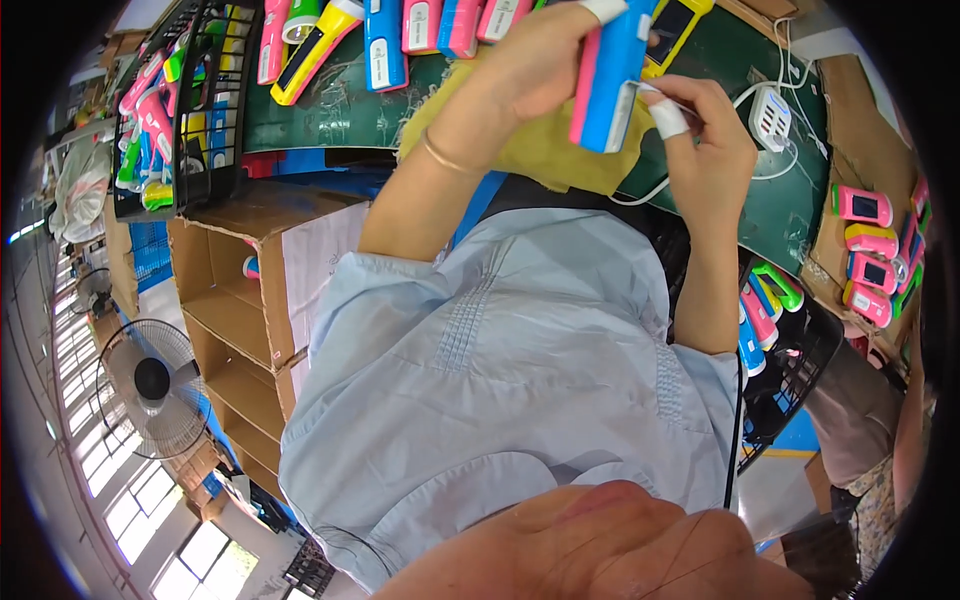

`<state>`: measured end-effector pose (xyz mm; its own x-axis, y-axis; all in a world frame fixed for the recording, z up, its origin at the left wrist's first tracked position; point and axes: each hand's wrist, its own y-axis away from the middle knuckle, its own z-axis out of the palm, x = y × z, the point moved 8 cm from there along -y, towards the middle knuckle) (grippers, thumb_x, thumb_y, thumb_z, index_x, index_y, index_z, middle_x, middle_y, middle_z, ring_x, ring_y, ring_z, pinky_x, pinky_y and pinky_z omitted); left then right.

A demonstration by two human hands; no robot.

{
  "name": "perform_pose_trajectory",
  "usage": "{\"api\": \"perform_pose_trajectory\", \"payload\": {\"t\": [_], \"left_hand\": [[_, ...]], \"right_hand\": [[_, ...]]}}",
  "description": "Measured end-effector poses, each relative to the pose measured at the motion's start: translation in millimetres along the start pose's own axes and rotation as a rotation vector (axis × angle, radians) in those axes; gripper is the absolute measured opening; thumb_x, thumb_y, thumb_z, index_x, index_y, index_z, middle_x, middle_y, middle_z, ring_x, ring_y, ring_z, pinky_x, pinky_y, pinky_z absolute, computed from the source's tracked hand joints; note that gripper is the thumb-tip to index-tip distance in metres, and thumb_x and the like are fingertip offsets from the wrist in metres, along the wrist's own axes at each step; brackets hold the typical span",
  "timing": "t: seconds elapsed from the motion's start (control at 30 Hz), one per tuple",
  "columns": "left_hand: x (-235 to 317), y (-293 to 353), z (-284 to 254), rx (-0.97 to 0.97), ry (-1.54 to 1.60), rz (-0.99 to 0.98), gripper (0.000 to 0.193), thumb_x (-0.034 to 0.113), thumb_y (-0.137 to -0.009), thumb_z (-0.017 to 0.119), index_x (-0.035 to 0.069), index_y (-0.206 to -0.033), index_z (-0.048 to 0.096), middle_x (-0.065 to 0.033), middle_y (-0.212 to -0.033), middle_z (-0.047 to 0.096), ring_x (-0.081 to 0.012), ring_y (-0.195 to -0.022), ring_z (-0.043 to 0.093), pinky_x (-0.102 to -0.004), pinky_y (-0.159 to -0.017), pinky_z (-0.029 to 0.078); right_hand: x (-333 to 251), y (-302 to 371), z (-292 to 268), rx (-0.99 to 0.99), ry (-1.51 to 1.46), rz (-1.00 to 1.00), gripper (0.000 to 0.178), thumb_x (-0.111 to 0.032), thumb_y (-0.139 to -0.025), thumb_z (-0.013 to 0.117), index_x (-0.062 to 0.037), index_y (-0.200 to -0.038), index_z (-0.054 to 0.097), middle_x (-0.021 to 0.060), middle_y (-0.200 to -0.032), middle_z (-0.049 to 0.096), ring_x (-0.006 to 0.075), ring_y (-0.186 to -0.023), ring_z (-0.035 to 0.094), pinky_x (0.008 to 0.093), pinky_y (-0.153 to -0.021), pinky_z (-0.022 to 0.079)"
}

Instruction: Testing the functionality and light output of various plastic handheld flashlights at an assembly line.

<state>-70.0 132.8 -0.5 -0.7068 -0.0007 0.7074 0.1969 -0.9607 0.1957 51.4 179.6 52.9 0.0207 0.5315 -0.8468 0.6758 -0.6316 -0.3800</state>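
A blue and pink flashlight [612, 95] is tilted above the table near the top of the view. My left hand [545, 65], with white tape on a fingertip, is closed around it. My right hand [708, 130], also with white tape on a finger, pinches a thin white charging cable [641, 87] at the flashlight's side. Fingers cover the cable's tip, so I cannot tell whether it is plugged in. A yellow cloth [570, 160] lies under my hands. Behind the right hand is another yellow flashlight [682, 32].
Several flashlights [385, 45] line the green table's [320, 115] far edge. A white multi-port charger [770, 118] with cables lies right. Black baskets of flashlights [210, 110] stand left and lower right [785, 385]. More flashlights [865, 240] lie on cardboard. A cardboard shelf [235, 290] and fan [150, 380] are left.
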Motion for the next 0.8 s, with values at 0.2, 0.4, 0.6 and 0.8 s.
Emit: {"api": "perform_pose_trajectory", "payload": {"t": [0.2, 0.4, 0.6, 0.8], "left_hand": [[-5, 4, -4, 0.273, -0.229, 0.208, 0.025, 0.028, -0.092, 0.051, 0.005, -0.102, 0.053, -0.0018, -0.083, 0.054, -0.0085, -0.070, 0.052, -0.0224, -0.062, 0.046], [11, 13, 4, 0.252, -0.084, 0.286, 0.042, 0.042, -0.093, 0.044, 0.001, -0.095, 0.055, -0.0080, -0.079, 0.059, -0.0161, -0.069, 0.059, -0.0262, -0.062, 0.050], [-5, 12, 4, 0.325, -0.058, 0.217, 0.027, 0.033, -0.094, 0.048, 0.007, -0.096, 0.054, -0.0037, -0.079, 0.057, -0.0100, -0.066, 0.055, -0.0232, -0.059, 0.048], [-16, 19, 14, 0.120, 0.019, 0.162, 0.055, 0.056, -0.085, 0.050, 0.003, -0.098, 0.054, -0.0061, -0.080, 0.058, -0.0152, -0.067, 0.057, -0.0266, -0.060, 0.049]], "right_hand": [[-20, -10, 9, -0.244, 0.188, -0.338, 0.014, 0.002, -0.069, 0.064, -0.0002, -0.082, 0.061, 0.0105, -0.079, 0.058, 0.0273, -0.072, 0.058, 0.0340, -0.065, 0.047], [-29, 19, 8, -0.498, -0.142, -0.195, 0.017, 0.006, -0.067, 0.064, -0.0027, -0.081, 0.063, 0.0066, -0.076, 0.060, 0.0187, -0.070, 0.059, 0.0268, -0.063, 0.046], [-45, -1, -7, -0.059, 0.308, -0.325, 0.013, 0.001, -0.075, 0.063, -0.0004, -0.088, 0.062, 0.0078, -0.081, 0.058, 0.0189, -0.072, 0.056, 0.0263, -0.065, 0.045], [-28, 4, 11, -0.855, -0.367, -0.280, 0.006, -0.002, -0.072, 0.062, -0.0005, -0.078, 0.061, 0.0098, -0.075, 0.061, 0.0205, -0.071, 0.061, 0.0290, -0.063, 0.047]]}}
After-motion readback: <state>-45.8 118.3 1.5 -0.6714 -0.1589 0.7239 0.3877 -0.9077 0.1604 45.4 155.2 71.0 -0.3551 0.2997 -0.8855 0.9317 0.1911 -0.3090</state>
